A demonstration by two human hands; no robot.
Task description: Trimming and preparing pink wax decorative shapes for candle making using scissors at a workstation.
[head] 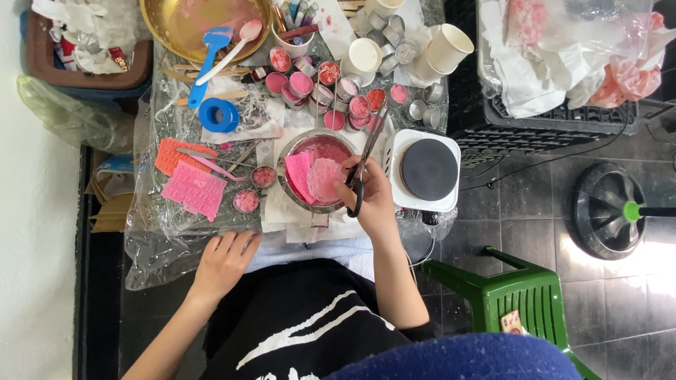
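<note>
Head view: right hand (372, 200) grips scissors (366, 158), fingers curled through the handles, and pinches a pink textured sheet (325, 177) over the metal pot (318, 169) (a second pink piece (298, 174) lies inside). Left hand (224, 259) rests flat on the table's plastic cover (151, 246), fingers loosely spread, holding nothing. One hot plate (428, 169) sits just right of the pot. Two pink moulds (190, 184) lie left. One blue tape roll (218, 115); many small tins (331, 91) crowd behind.

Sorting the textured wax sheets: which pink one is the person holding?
The small pale-pink sheet over the metal pot, pinched in the right hand; the others lie on the table.
</note>
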